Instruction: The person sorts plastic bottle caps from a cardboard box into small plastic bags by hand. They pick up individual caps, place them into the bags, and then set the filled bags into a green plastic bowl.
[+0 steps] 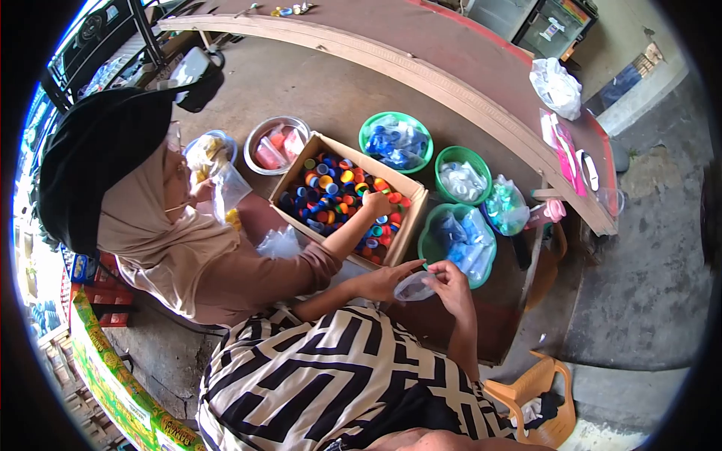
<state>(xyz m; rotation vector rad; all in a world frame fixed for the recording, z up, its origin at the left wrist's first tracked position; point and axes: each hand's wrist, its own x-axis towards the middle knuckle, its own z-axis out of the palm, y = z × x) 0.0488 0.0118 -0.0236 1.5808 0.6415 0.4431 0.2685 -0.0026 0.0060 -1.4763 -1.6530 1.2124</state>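
My left hand [380, 283] and my right hand [450, 283] hold a small clear plastic bag [414, 287] between them, above my patterned clothing. Both sets of fingers are closed on its edges. Just beyond them stands a cardboard box [408, 239] full of colourful bottle caps [331, 197]. A co-worker's hand [376, 204] reaches into the caps from the left. To the right of the box, a green basin [426, 248] holds clear bags with light blue contents [470, 244], close to my right hand.
Behind the box are a green basin [364, 143] with blue-filled bags, a smaller green basket [441, 161] and a metal bowl [254, 139]. A co-worker [173, 225] sits at the left. A wooden rail [451, 86] crosses behind, and an orange chair [564, 406] stands lower right.
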